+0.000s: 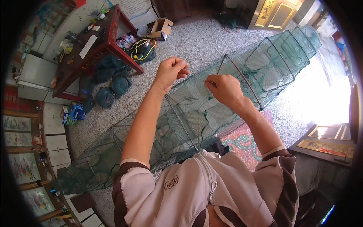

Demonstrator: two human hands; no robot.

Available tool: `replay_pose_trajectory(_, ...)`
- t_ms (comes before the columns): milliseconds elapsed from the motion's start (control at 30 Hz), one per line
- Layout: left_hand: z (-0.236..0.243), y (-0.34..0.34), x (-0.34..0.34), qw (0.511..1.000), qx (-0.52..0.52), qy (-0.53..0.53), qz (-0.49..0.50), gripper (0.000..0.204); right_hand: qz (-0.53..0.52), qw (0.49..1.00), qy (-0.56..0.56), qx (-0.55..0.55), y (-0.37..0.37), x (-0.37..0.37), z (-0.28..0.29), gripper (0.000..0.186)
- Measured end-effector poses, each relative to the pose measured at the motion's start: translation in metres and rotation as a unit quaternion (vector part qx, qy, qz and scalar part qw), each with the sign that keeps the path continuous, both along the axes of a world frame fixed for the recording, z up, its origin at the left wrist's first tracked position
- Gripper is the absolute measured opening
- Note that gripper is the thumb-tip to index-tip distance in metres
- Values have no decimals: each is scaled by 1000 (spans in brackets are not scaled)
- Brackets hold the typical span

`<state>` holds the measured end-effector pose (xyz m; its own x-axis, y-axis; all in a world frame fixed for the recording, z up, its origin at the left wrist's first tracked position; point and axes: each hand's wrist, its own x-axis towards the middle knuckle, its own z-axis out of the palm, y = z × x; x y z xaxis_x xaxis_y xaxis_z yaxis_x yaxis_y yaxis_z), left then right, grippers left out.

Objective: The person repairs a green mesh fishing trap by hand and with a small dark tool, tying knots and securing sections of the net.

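A long green mesh net trap (177,128) with dark rectangular frames stretches diagonally across the floor, from the lower left to the upper right. My left hand (172,72) is raised over its far edge, fingers curled and the thumb pressed to them. Lower and to the right, my right hand (225,90) hovers above the mesh in a pinch, its fingertips pointing toward the left hand. A faint thin line shows at the right fingertips; what either hand pinches is too small to name.
At the far left stands a dark red table (92,47) with small items on it. Dark green bundles (113,87) lie beneath it, near an open cardboard box (161,28) and a yellow cord (152,49). Blue boxes (75,112) sit by the left cabinets. Bright light enters at the right doorway.
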<state>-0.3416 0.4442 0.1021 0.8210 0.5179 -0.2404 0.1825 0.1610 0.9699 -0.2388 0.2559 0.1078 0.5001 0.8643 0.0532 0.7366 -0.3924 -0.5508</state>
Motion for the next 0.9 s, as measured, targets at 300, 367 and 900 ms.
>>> replay_pose_trajectory(300,-10,1,-4,1000,-8,-9,-25,11,-23,999,18,41,10,-5,-7,18)
replay_pose_trajectory(367,-10,-1,-4,1000,0,-2,-27,12,-24,998,26,49,12,-6,-10,18)
replay_pose_trajectory(900,-12,-9,0,994,87,-63,8,15,-39,986,-82,138,38,-23,4,14)
